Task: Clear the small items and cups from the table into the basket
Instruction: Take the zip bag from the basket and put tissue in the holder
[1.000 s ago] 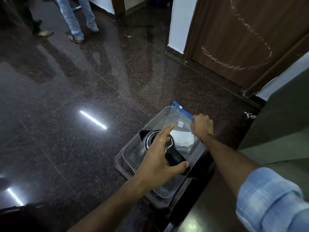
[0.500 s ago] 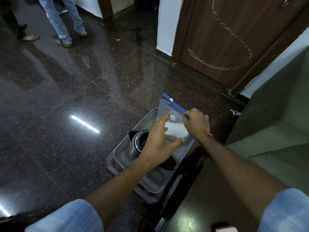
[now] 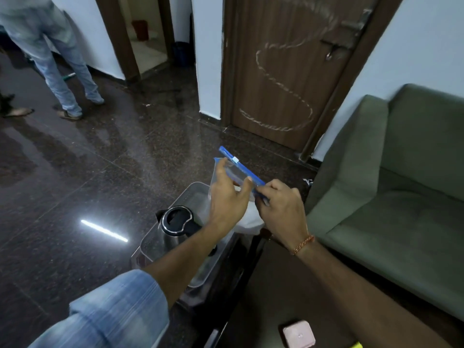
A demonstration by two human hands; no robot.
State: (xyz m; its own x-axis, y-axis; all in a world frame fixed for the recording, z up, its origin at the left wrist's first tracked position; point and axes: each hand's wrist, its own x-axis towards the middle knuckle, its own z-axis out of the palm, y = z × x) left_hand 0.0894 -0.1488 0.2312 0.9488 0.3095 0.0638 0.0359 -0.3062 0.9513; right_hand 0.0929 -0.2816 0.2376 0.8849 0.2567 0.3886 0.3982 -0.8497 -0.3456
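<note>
Both of my hands hold a clear zip bag with a blue slider strip, raised above the basket. My left hand grips the bag's left edge, thumb and fingers pinching the top. My right hand pinches the blue strip at its right end. Something white shows inside the bag's lower part. The translucent basket sits on the floor below, and a steel kettle with a black lid stands inside it. A small pink box lies on the dark table near me.
A green sofa fills the right side. A brown door stands behind the basket. A person's legs in jeans are at the far left on the glossy dark floor. A yellow item peeks at the table's near edge.
My left hand left the kettle and took hold of the zip bag. Both hands lifted the bag up out of the basket. My view tilted upward.
</note>
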